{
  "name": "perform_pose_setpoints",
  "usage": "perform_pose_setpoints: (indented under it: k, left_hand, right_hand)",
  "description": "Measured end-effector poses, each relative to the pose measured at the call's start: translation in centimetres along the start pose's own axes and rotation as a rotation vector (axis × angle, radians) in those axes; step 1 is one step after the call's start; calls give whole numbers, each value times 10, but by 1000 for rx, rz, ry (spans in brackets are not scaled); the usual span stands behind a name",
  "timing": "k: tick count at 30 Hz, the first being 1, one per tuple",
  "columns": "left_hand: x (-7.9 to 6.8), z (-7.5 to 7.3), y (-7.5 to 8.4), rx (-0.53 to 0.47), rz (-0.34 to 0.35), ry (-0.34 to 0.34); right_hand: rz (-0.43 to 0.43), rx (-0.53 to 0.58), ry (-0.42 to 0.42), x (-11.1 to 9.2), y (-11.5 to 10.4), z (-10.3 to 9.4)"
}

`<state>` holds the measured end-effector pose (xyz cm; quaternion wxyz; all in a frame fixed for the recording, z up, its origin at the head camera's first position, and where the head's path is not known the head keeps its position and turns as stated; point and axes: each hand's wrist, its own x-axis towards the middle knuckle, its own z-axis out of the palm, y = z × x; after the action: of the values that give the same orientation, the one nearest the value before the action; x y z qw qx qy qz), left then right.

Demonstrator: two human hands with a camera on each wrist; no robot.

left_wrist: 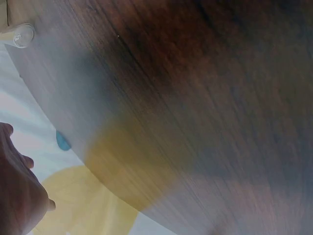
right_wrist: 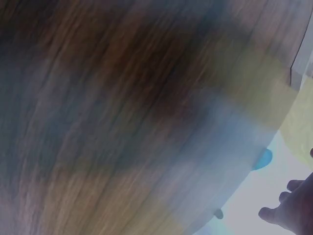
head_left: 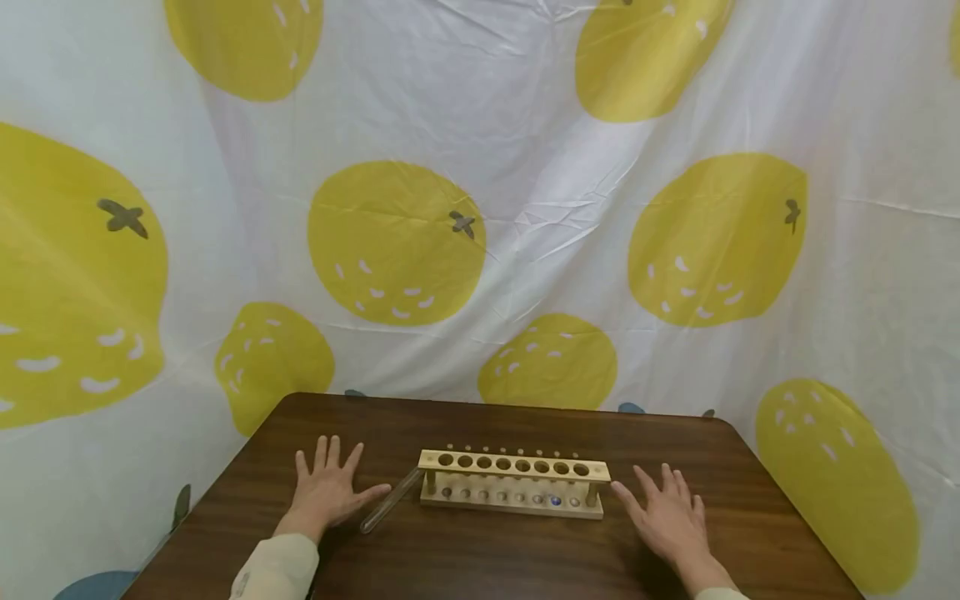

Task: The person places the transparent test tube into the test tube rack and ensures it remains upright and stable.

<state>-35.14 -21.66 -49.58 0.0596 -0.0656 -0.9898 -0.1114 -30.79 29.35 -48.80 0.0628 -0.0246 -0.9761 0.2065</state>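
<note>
A pale wooden test tube rack (head_left: 513,465) stands on the table, with a row of round holes in its top bar and a row of short pegs behind. On its lower board a small blue spot (head_left: 556,501) shows among the hollows. Against the rack's left end leans a clear glass test tube (head_left: 388,503), its rounded end toward me; that end also shows at the left wrist view's corner. Left of the tube my left hand (head_left: 330,490) is spread, thumb tip close to the glass. My right hand (head_left: 667,515), fingers spread and holding nothing, is just right of the rack.
The dark wood-grain table (head_left: 517,558) has rounded far corners. Behind it and along both sides hangs a white cloth (head_left: 547,275) printed with big yellow lemons, close to the table's far edge.
</note>
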Motion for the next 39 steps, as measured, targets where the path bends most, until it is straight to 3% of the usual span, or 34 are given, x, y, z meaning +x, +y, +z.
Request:
perform_pose_setpoints:
  k: [6, 20, 39]
  left_hand:
    - [-1, 1, 0, -5, -1, 2]
    - [1, 2, 2, 11, 3, 7]
    - [2, 4, 9, 16, 14, 9]
  right_hand:
    - [21, 81, 13, -1, -10, 2]
    - [71, 428, 56, 0, -33, 1]
    - [331, 998, -11, -2, -54, 12]
